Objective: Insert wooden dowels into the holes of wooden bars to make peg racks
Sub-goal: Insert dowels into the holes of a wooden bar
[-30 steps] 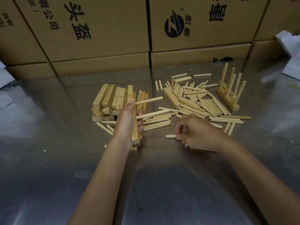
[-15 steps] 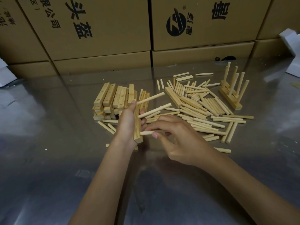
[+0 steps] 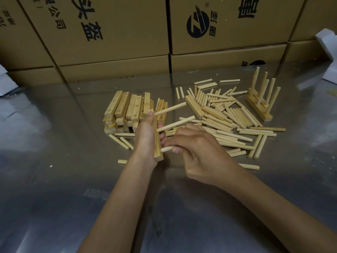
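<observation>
Two bare forearms reach over a reflective metal surface point(image 3: 54, 179). The left hand point(image 3: 145, 137) grasps a wooden bar point(image 3: 157, 143) on edge, two dowels point(image 3: 175, 123) already seated in it and angling right. The right hand point(image 3: 198, 152) pinches a third dowel point(image 3: 166, 149), its tip touching the bar's near end. Beyond lie stacked bars point(image 3: 125, 110), loose dowels point(image 3: 224, 115) and finished peg racks point(image 3: 260, 101), with cardboard boxes point(image 3: 109, 30) behind.
</observation>
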